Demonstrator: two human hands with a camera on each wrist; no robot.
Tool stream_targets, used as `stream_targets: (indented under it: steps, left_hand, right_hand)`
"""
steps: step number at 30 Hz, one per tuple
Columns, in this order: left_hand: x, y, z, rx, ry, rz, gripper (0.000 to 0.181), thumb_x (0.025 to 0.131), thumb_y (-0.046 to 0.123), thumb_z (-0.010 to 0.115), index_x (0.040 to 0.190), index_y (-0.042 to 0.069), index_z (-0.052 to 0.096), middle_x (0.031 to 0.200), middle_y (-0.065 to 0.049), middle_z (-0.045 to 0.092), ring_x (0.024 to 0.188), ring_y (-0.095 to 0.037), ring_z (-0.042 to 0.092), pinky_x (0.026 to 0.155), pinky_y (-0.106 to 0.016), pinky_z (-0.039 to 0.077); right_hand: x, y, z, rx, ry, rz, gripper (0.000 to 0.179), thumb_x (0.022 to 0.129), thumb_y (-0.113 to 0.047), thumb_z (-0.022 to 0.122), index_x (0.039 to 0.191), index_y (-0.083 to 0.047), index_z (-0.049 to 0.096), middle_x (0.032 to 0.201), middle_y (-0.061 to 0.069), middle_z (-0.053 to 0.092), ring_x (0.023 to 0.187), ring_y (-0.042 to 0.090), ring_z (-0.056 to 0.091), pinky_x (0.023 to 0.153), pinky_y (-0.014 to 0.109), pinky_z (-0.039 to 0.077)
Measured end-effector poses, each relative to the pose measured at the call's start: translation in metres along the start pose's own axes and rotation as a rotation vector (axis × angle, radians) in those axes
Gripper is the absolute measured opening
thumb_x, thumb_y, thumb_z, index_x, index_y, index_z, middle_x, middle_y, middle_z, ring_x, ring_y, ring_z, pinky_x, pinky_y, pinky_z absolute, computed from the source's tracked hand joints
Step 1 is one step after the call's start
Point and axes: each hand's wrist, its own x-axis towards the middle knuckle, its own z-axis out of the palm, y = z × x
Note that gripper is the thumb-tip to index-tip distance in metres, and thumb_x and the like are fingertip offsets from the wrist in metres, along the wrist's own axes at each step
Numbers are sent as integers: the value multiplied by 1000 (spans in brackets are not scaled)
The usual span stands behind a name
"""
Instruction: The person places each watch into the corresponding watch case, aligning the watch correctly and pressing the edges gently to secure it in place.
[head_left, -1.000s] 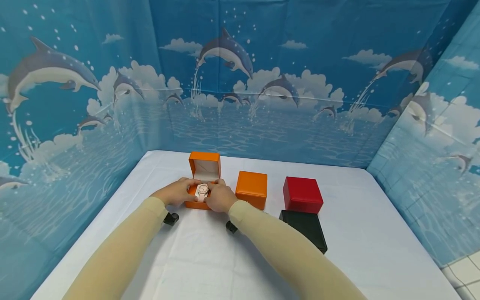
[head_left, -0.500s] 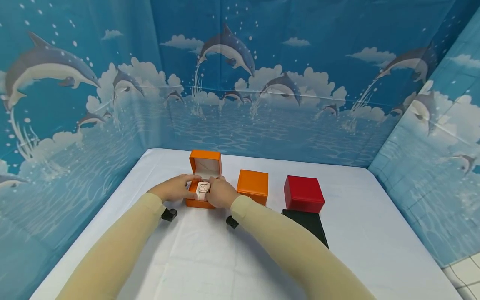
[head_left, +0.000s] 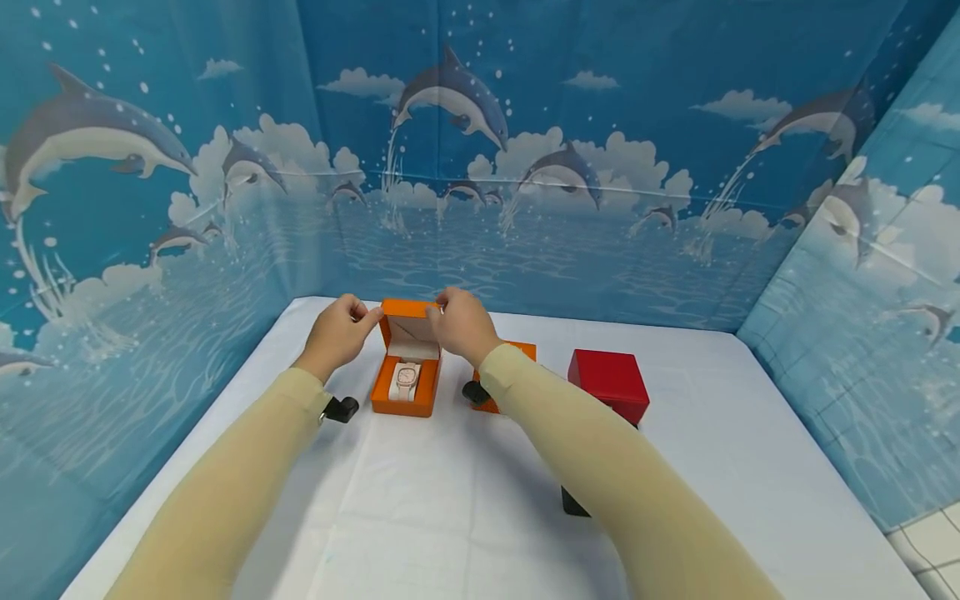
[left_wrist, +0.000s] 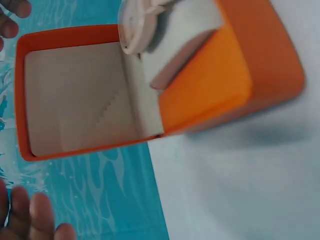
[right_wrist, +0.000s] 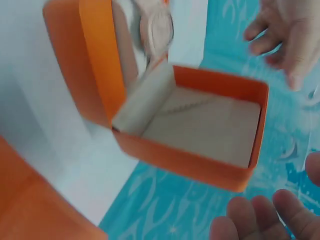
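An orange watch box (head_left: 403,406) stands with its lid raised at the table's left rear. Inside it, a pale watch (head_left: 406,379) with a white and pinkish strap is wrapped round a cushion. My left hand (head_left: 335,336) is beside the lid's left edge, fingers loosely bent. On the other side, my right hand (head_left: 463,327) overlaps the lid's right corner in the head view. The left wrist view has left fingers (left_wrist: 37,215) apart from the lid (left_wrist: 75,100). Right fingers (right_wrist: 255,215) in the right wrist view also stand off the lid, holding nothing.
A closed orange box (head_left: 519,348) is partly hidden behind the right hand. Farther right are a red box (head_left: 609,383) and a black box (head_left: 573,502), mostly covered by the right sleeve. The white-covered table (head_left: 390,517) meets a dolphin-print curtain (head_left: 480,233) behind.
Both hands have left the watch and cushion and moved up and apart to either side of the raised lid. The watch stays in the open box, now fully uncovered.
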Motion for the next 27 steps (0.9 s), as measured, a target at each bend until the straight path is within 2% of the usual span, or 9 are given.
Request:
stream_targets:
  steps: [2, 3, 5, 8, 11, 16, 22, 27]
  left_hand:
    - [2, 5, 0, -20, 63, -24, 50, 107, 55, 53, 121, 7, 53, 120, -17, 58, 101, -35, 57, 84, -46, 51]
    - [4, 7, 1, -33, 74, -33, 53, 107, 56, 53, 125, 7, 53, 123, -17, 58, 103, -36, 58, 86, -47, 52]
    - [8, 11, 1, -40, 56, -45, 62, 106, 60, 52, 140, 7, 50, 135, -17, 56, 116, -37, 58, 98, -52, 53]
    - [16, 16, 2, -21, -11, -49, 76, 105, 63, 50, 158, 10, 41, 154, -18, 51, 138, -40, 52, 115, -59, 46]
    - [22, 19, 4, 2, -73, -68, 76, 106, 63, 47, 163, 14, 38, 161, -16, 47, 146, -40, 48, 118, -61, 42]
    - [29, 17, 8, 8, -152, -142, 66, 108, 59, 46, 161, 19, 44, 161, -16, 47, 142, -39, 52, 114, -60, 47]
    - [30, 16, 9, -85, -176, -189, 61, 109, 54, 49, 159, 19, 46, 156, -14, 53, 138, -36, 56, 116, -58, 46]
    - [29, 18, 7, -100, -195, -202, 60, 110, 53, 49, 159, 19, 45, 158, -14, 51, 140, -36, 54, 119, -59, 43]
  right_hand:
    - [6, 2, -2, 8, -7, 26, 49, 111, -39, 54, 148, -7, 56, 139, 14, 65, 108, 27, 68, 91, 42, 59]
    - [8, 3, -3, 2, -17, 38, 52, 111, -41, 53, 150, -7, 54, 144, 14, 62, 117, 29, 66, 96, 44, 59]
    - [14, 6, -1, -14, -40, 58, 56, 111, -44, 52, 154, -9, 50, 152, 12, 58, 130, 30, 62, 105, 46, 56]
    - [21, 10, 2, -47, -75, 73, 60, 111, -48, 48, 160, -12, 45, 160, 9, 52, 142, 30, 55, 114, 48, 50]
    - [26, 13, 5, -53, -112, 73, 60, 112, -49, 45, 160, -12, 47, 161, 8, 52, 144, 29, 54, 117, 48, 48]
    - [27, 15, 8, -19, -150, 65, 58, 112, -46, 46, 157, -10, 50, 159, 9, 54, 146, 28, 52, 118, 48, 47]
    - [23, 14, 3, 14, -171, 86, 55, 112, -42, 49, 157, -10, 51, 160, 9, 53, 148, 28, 51, 118, 48, 47]
    - [23, 13, 0, 3, -209, 94, 55, 112, -42, 49, 157, -10, 50, 161, 10, 52, 148, 29, 50, 118, 48, 47]
